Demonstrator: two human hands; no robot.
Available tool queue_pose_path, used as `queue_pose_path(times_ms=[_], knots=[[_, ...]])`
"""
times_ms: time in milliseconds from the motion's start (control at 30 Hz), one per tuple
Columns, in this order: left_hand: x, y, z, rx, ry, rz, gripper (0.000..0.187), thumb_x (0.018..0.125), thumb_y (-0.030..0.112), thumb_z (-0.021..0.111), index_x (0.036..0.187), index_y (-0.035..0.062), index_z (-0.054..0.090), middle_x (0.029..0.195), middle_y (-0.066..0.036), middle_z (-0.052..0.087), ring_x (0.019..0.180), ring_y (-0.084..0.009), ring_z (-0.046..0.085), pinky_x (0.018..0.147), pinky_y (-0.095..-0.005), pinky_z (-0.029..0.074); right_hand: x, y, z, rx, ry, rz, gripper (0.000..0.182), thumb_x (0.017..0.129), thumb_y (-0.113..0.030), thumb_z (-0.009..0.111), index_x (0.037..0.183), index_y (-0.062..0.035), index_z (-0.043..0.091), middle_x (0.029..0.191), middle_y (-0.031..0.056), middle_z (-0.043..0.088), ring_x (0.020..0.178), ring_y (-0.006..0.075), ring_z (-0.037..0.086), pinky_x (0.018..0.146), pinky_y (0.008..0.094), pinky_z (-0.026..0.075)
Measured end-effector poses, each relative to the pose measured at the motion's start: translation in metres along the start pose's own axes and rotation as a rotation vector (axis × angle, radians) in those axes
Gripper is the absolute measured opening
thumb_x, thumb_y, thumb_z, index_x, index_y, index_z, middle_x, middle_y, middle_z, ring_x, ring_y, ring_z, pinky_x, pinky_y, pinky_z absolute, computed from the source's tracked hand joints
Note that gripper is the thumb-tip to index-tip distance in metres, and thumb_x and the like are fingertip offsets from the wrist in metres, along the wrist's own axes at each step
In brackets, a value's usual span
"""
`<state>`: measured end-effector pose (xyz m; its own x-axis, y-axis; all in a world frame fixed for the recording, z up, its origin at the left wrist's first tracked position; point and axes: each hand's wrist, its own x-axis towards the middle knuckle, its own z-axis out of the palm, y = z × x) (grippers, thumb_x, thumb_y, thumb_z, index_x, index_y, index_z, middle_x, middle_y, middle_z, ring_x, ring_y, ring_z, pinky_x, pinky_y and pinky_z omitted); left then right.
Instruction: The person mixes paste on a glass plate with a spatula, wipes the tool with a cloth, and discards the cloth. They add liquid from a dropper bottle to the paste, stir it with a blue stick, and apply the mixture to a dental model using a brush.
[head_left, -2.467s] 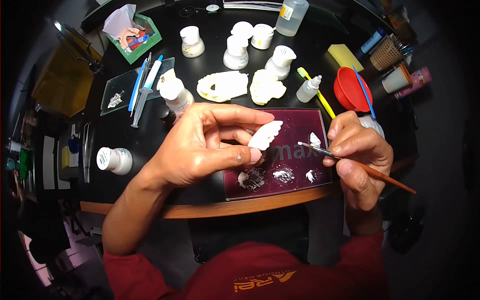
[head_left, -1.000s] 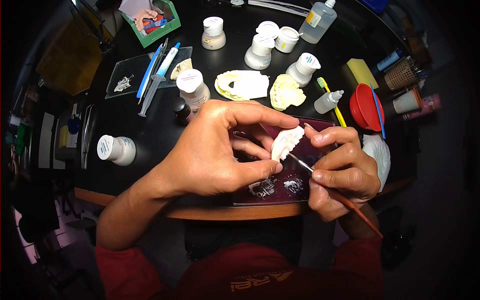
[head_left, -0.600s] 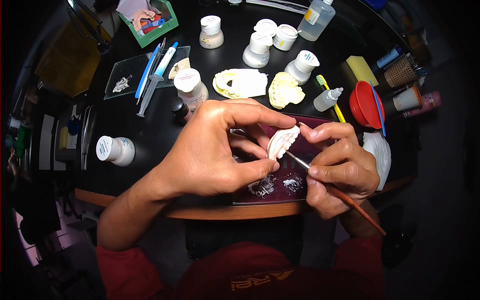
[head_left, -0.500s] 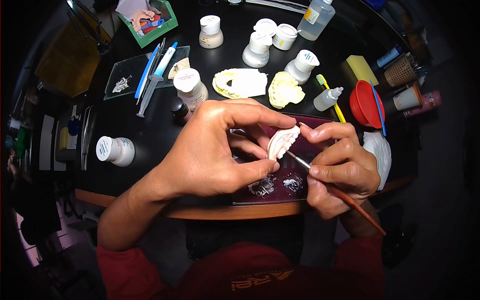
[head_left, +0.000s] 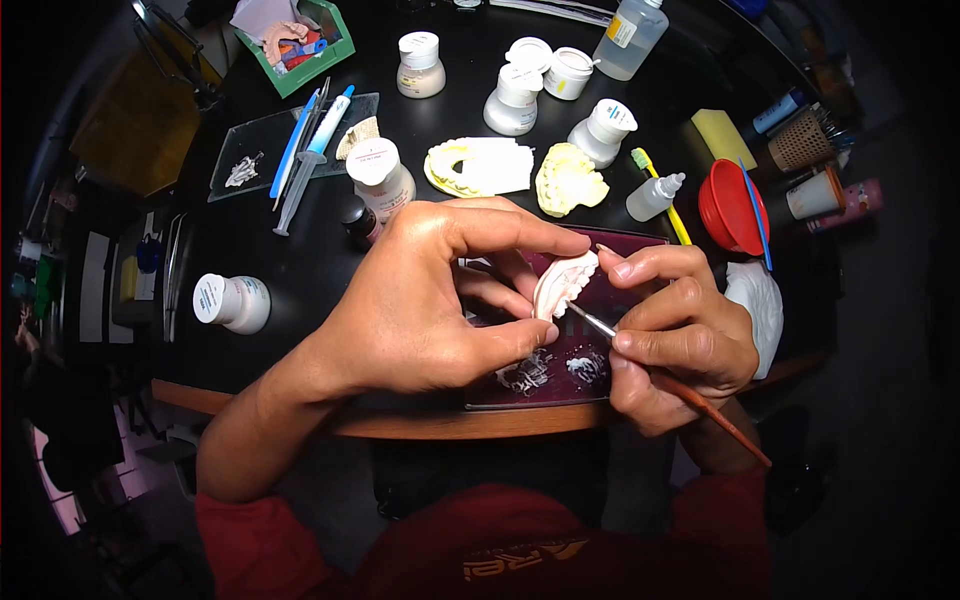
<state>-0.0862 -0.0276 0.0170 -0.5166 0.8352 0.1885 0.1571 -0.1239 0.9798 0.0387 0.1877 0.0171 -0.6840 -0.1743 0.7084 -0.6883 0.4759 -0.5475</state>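
Between the thumb and fingers of my left hand (head_left: pixel 430 300) is a pale pink dental model (head_left: pixel 560 285), with its row of teeth facing right. My right hand (head_left: pixel 685 335) is closed around a thin paintbrush (head_left: pixel 705 408) with a reddish-brown handle and a metal ferrule. The brush tip is right at the teeth on the model's right side. Under both hands lies a dark maroon mixing slab (head_left: pixel 500 395), with smears of white paste (head_left: pixel 586 366) near its front edge.
Behind my hands are yellow plaster models (head_left: pixel 490 165) and several white-capped jars (head_left: pixel 421 65). A red bowl (head_left: pixel 725 215), a yellow toothbrush (head_left: pixel 675 210) and a dropper bottle (head_left: pixel 655 197) stand to the right. At left, a syringe (head_left: pixel 300 185) rests on a glass plate (head_left: pixel 235 140).
The brush and my right hand have shifted very slightly left along the model's teeth. My left hand and the dental model stay in almost the same place.
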Motion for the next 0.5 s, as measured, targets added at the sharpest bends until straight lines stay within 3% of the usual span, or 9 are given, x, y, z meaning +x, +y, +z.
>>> queue_pose_path(times_ms=[500], knots=[[-0.0002,0.0001,-0.0005,0.008,-0.003,0.0,0.054,0.077,-0.012,0.082,0.13,-0.0046,0.071,0.12,-0.016,0.071,0.101,-0.0171,0.072,0.087,-0.0303,0.067,-0.0005,-0.0001,0.0031,0.037,0.011,-0.025,0.028,0.066,0.011,0.071,0.091,0.0002,0.073,0.082,0.0101,0.067,0.102,0.0352,0.069,0.095,0.0554,0.063]])
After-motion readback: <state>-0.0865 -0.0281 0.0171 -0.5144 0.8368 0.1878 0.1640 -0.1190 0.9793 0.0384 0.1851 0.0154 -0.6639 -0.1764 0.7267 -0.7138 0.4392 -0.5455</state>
